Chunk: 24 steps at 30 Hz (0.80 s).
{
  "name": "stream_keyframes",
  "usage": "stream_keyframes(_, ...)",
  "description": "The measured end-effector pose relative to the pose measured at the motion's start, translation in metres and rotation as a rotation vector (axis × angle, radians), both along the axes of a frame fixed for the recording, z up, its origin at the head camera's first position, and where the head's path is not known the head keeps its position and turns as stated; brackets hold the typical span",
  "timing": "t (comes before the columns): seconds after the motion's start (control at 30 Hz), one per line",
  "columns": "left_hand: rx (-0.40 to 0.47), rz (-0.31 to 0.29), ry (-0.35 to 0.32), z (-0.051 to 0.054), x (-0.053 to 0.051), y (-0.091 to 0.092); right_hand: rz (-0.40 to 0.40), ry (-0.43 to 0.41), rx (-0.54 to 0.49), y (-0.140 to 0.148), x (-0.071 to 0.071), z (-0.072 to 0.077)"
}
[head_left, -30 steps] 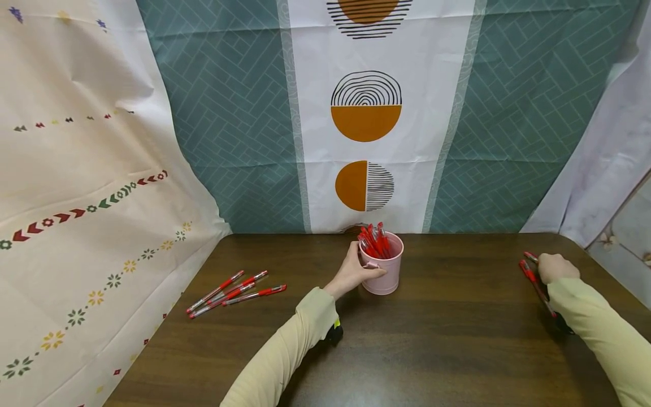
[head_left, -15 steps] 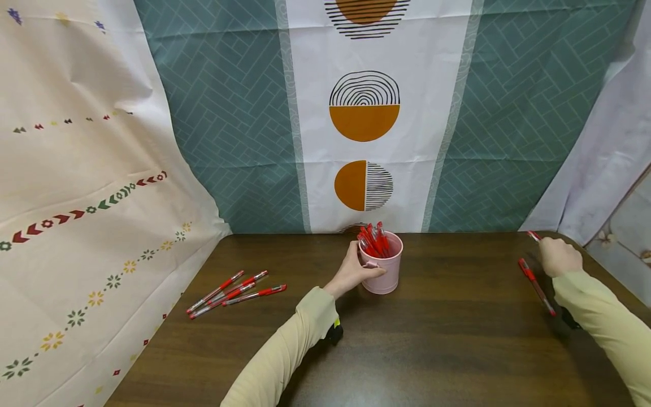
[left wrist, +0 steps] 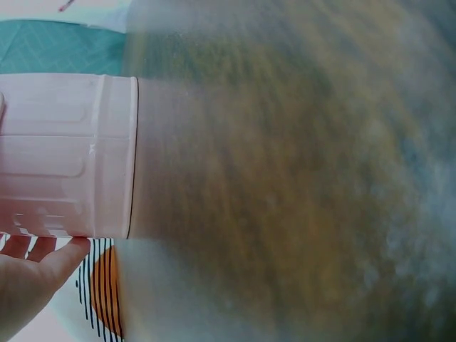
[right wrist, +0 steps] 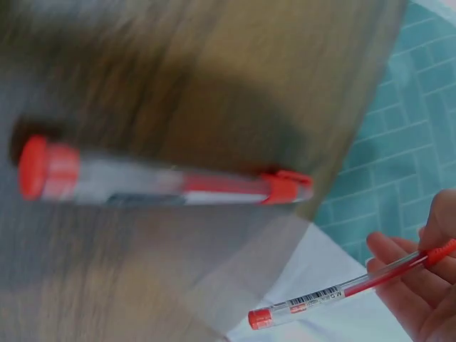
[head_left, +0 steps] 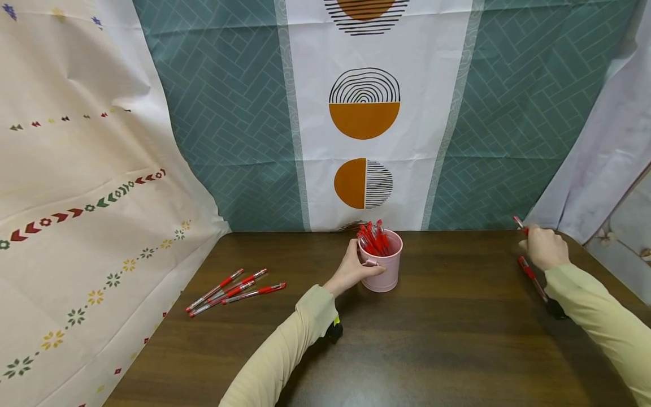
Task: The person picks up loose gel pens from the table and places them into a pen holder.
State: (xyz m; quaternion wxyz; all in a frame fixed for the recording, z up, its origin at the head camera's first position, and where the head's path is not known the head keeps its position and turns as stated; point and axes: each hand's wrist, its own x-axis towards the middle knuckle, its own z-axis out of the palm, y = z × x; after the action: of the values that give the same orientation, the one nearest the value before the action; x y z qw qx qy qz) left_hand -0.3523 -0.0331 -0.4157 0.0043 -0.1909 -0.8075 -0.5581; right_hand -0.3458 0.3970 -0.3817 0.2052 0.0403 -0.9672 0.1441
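- Head view: a dark brown wooden table (head_left: 437, 339) stands before a teal-and-white curtain (head_left: 229, 113) printed with ochre and black-striped circles. A cream patterned cloth (head_left: 76, 192) hangs at the left.
- Head view, centre: a pink bucket (head_left: 385, 276) stands upright near the table's far edge. A bunch of red pens (head_left: 373, 240) leans inside it, capped ends above the rim.
- Head view: the person's left hand (head_left: 354, 272), in a pale yellow-green sleeve (head_left: 285, 346), grips the bucket from the left side, thumb across its near face.
- Head view, left: four loose pens (head_left: 232, 295) with red caps and clear barrels lie in an overlapping fan on the table, well apart from the bucket.
- Head view, right: the person's right hand (head_left: 547, 249) pinches a clear-barrelled red pen (head_left: 520, 224), one end poking out beyond the fingers. Just below the hand, a single pen (head_left: 532, 276) lies on the table, partly hidden by a black wrist device (head_left: 555, 309).
- Left wrist view: the bucket appears sideways, its ribbed wall filling the left part; fingertips press against it.
- Right wrist view: thumb and fingers hold the pen near its red part; its barrel, with a barcode label, extends outward. The single pen looms large and blurred nearby.
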Motion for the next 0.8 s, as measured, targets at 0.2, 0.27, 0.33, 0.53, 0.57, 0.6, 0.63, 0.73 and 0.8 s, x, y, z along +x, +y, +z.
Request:
stream_keyframes(0.2,0.007,-0.002,0.012,0.001,0.000,-0.001,0.026,-0.012,-0.067,-0.013,0.001,0.010)
stream_keyframes(0.27,0.016,-0.011,0.005,0.010,0.007,-0.002,0.042,-0.008,-0.073,-0.019,0.001,0.013)
stream_keyframes(0.33,0.023,-0.018,-0.002,0.011,0.006,-0.002,0.057,0.000,-0.074,-0.024,0.001,0.016)
stream_keyframes(0.53,0.011,0.004,0.011,0.000,0.000,0.000,0.082,0.024,-0.088,-0.039,-0.001,0.021)
stream_keyframes(0.57,0.010,0.006,0.012,0.000,0.000,0.001,0.088,0.032,-0.091,-0.041,-0.001,0.022)
stream_keyframes(0.6,0.013,0.004,0.014,0.000,0.001,0.001,0.095,0.045,-0.094,-0.043,-0.002,0.023)
stream_keyframes(0.63,0.016,0.003,0.015,0.000,0.001,0.001,0.104,0.056,-0.097,-0.045,-0.002,0.023)
stream_keyframes(0.73,0.020,0.002,0.017,0.000,0.001,0.001,0.122,0.075,-0.117,-0.050,-0.003,0.024)
stream_keyframes(0.8,0.021,0.001,0.019,0.000,0.001,0.001,0.134,0.076,-0.136,-0.054,-0.004,0.024)
